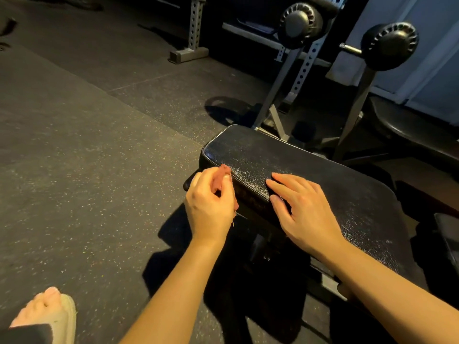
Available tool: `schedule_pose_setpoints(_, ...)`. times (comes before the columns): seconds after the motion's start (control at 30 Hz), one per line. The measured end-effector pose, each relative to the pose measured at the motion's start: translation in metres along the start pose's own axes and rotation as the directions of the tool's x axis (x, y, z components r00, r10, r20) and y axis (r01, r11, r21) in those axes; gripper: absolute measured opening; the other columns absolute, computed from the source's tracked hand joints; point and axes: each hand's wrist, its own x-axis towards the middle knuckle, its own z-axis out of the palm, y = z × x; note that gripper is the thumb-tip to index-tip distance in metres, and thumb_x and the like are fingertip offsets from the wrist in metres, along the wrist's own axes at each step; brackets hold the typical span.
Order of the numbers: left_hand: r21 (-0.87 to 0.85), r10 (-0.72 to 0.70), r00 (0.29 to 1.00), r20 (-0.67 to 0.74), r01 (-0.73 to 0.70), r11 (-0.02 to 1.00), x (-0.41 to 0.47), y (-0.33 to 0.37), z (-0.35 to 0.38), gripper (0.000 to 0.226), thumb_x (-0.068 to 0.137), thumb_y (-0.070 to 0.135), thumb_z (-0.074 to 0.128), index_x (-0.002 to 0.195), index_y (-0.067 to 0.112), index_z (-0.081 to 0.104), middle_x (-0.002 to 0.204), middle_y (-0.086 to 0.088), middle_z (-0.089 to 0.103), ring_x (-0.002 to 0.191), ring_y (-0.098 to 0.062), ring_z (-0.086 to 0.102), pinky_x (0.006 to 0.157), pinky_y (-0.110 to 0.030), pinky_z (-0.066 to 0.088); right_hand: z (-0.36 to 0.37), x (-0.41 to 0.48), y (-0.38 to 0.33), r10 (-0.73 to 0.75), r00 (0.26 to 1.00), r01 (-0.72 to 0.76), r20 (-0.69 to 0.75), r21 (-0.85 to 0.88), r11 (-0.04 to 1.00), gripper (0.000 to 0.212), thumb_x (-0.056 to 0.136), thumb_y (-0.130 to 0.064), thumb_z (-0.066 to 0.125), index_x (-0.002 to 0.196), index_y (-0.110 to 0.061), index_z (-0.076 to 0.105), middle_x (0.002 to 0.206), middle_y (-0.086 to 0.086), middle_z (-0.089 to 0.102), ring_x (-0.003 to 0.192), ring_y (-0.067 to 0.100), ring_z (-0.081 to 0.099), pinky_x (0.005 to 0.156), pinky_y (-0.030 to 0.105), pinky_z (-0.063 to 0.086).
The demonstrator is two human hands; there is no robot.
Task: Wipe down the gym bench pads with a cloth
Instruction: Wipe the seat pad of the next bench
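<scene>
A black textured bench pad (285, 157) runs from the centre toward the lower right. My left hand (210, 204) holds a small reddish cloth (222, 176) bunched in its curled fingers, pressed against the pad's left side edge near the end. Most of the cloth is hidden inside the hand. My right hand (303, 207) lies flat on top of the pad with straight fingers, its thumb over the side edge.
Speckled rubber floor (87, 157) stretches to the left. Two round black roller pads (300, 23) (390, 44) on grey metal posts stand beyond the bench end. A perforated rack upright (195, 26) stands further back. My foot in a light slipper (49, 314) is at the lower left.
</scene>
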Motion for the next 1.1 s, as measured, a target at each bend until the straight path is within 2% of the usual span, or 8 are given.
schedule_pose_setpoints(0.2,0.138,-0.072,0.997,0.011,0.070,0.988,0.006,0.007,-0.002,0.012,0.098,0.030,0.061,0.088,0.024,0.065,0.086,0.010,0.060,0.073,0.003,0.053,0.059,-0.010,0.033,-0.002,-0.001,-0.001,0.006,1.000,-0.006,0.014,-0.004,1.000,0.041,0.106,-0.039,0.045,0.145,-0.031,0.056,0.153,-0.012,0.049,0.144,0.010,0.039,0.115,0.030,0.021)
schedule_pose_setpoints(0.33,0.126,-0.084,0.996,0.017,0.081,0.989,0.006,0.008,-0.006,0.017,0.099,0.029,0.062,0.083,0.024,0.063,0.079,0.011,0.059,0.076,0.005,0.056,0.062,-0.011,0.041,-0.002,0.000,-0.002,0.009,1.000,-0.009,0.024,-0.004,1.000,0.041,0.106,-0.040,0.044,0.146,-0.032,0.055,0.154,-0.012,0.048,0.144,0.009,0.038,0.115,0.029,0.020)
schedule_pose_setpoints(0.43,0.094,-0.114,0.993,0.037,0.110,0.990,0.003,0.008,-0.009,0.021,0.100,0.033,0.062,0.080,0.028,0.061,0.074,0.010,0.061,0.071,-0.003,0.058,0.063,-0.026,0.046,-0.003,0.000,-0.002,0.016,1.000,-0.016,0.022,-0.002,1.000,0.041,0.106,-0.040,0.044,0.146,-0.033,0.054,0.154,-0.013,0.047,0.145,0.009,0.037,0.114,0.027,0.017)
schedule_pose_setpoints(0.57,0.134,-0.195,0.973,0.120,0.178,0.975,0.014,0.008,-0.014,0.022,0.096,0.033,0.064,0.075,0.028,0.059,0.066,0.010,0.063,0.064,-0.007,0.060,0.063,-0.035,0.049,-0.003,0.001,-0.001,0.017,1.000,-0.018,0.023,0.002,1.000,0.041,0.106,-0.040,0.046,0.146,-0.033,0.054,0.154,-0.013,0.048,0.145,0.009,0.038,0.114,0.028,0.018)
schedule_pose_setpoints(0.73,0.219,-0.262,0.947,0.185,0.221,0.950,0.026,0.015,-0.021,0.017,0.090,0.030,0.067,0.074,0.025,0.062,0.066,0.009,0.062,0.062,-0.005,0.056,0.054,-0.026,0.034,-0.002,0.000,-0.002,0.014,1.000,-0.014,0.013,0.010,1.000,0.040,0.105,-0.038,0.048,0.144,-0.031,0.057,0.151,-0.011,0.051,0.143,0.011,0.041,0.113,0.029,0.021)
schedule_pose_setpoints(0.97,0.246,-0.240,0.943,0.231,0.182,0.952,0.031,0.004,-0.027,0.021,0.094,0.033,0.065,0.074,0.027,0.066,0.065,0.010,0.064,0.062,-0.010,0.062,0.054,-0.027,0.040,-0.002,-0.001,-0.002,0.008,1.000,-0.008,-0.001,0.012,1.000,0.040,0.105,-0.038,0.048,0.143,-0.031,0.057,0.150,-0.012,0.052,0.142,0.009,0.042,0.114,0.029,0.023)
schedule_pose_setpoints(1.03,0.164,-0.197,0.963,0.182,0.168,0.972,0.028,0.005,-0.027,0.016,0.097,0.036,0.065,0.082,0.031,0.067,0.072,0.014,0.065,0.066,-0.003,0.062,0.055,-0.020,0.041,-0.002,-0.001,-0.002,0.011,1.000,-0.011,-0.002,0.019,1.000,0.040,0.105,-0.039,0.048,0.143,-0.031,0.057,0.151,-0.012,0.051,0.142,0.009,0.041,0.114,0.028,0.022)
schedule_pose_setpoints(1.1,0.063,-0.164,0.977,0.137,0.157,0.986,0.024,0.001,-0.024,0.009,0.098,0.034,0.066,0.089,0.033,0.068,0.078,0.017,0.066,0.075,0.001,0.062,0.063,-0.022,0.049,-0.001,0.000,-0.002,0.015,1.000,-0.014,-0.001,0.015,1.000,0.040,0.105,-0.039,0.047,0.144,-0.032,0.056,0.151,-0.013,0.051,0.142,0.008,0.041,0.114,0.028,0.021)
